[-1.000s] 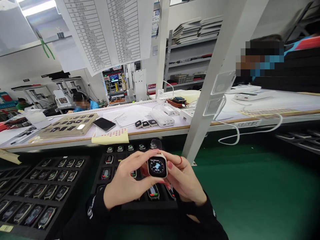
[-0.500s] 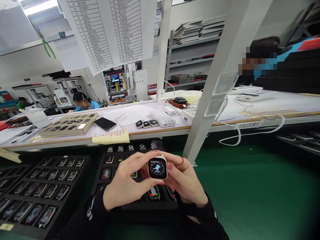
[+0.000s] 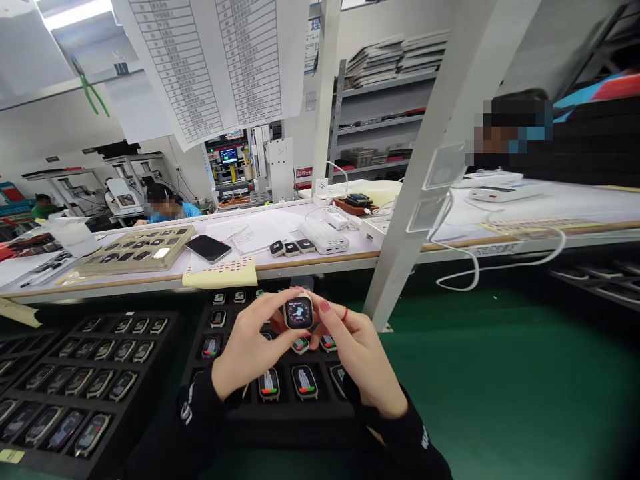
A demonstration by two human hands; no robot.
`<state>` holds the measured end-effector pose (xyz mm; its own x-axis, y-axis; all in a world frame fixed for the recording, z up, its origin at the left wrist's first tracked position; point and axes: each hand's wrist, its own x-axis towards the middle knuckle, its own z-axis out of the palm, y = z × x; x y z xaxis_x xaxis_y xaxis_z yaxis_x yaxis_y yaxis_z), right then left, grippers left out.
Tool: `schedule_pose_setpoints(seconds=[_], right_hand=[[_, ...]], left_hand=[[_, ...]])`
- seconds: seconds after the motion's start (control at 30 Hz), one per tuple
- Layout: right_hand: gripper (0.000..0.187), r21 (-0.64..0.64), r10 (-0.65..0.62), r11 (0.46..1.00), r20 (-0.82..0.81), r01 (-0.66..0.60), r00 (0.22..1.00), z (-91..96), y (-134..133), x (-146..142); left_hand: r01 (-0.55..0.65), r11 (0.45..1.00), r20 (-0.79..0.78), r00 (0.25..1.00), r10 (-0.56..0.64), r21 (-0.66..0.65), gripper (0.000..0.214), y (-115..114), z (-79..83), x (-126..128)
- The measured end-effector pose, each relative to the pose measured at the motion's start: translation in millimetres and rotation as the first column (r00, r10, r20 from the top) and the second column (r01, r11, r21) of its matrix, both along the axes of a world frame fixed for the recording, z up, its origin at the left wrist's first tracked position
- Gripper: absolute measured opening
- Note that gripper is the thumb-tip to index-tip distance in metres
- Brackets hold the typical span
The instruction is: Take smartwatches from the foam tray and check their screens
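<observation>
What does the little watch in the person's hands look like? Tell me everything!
The watch is a small, squarish body with rounded corners and a pale cream-coloured casing, no strap to be seen. Its dark screen is lit, showing a round dial with a small blue and white picture. It is held up, screen tilted toward the camera, above the black tray of other watches. The left hand pinches its left side and the right hand grips its right side with fingertips.

White post [image 3: 400, 220] blocks right; mat [image 3: 500, 387] open.
</observation>
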<state>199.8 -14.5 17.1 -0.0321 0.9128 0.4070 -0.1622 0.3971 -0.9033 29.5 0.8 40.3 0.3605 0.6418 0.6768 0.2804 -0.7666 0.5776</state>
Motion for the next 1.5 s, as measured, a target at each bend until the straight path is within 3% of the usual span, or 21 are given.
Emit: schedule_pose_setpoints(seconds=[0.23, 0.63, 0.93, 1.27, 1.5], right_hand=[[0.037, -0.017, 0.072, 0.997, -0.026, -0.073, 0.997, 0.5, 4.3, 1.3], [0.036, 0.072, 0.240, 0.970, -0.104, -0.234, 0.965, -1.4, 3.7, 4.4], [0.038, 0.013, 0.168, 0.986, -0.079, -0.167, 0.983, -0.6, 2.8, -1.9], [0.046, -0.008, 0.205, 0.979, -0.027, -0.205, 0.978, -1.6, 1.9, 1.6], [0.040, -0.030, 0.132, 0.991, -0.027, -0.133, 0.991, -3.0, 3.7, 1.5]], left_hand=[[0.025, 1.000, -0.007, 1.000, -0.025, -0.010, 0.055, 3.7, -8.3, 3.2], [0.030, 0.999, -0.006, 1.000, -0.030, 0.013, 0.058, 0.9, -9.4, 6.0], [0.013, 0.999, 0.002, 1.000, -0.013, 0.031, 0.060, 0.7, -10.9, 5.5], [-0.010, 1.000, -0.050, 0.999, 0.012, 0.028, 0.056, -0.7, -9.1, 2.9], [0.004, 1.000, -0.054, 0.999, -0.005, -0.008, 0.060, -1.5, -10.5, 3.0]])
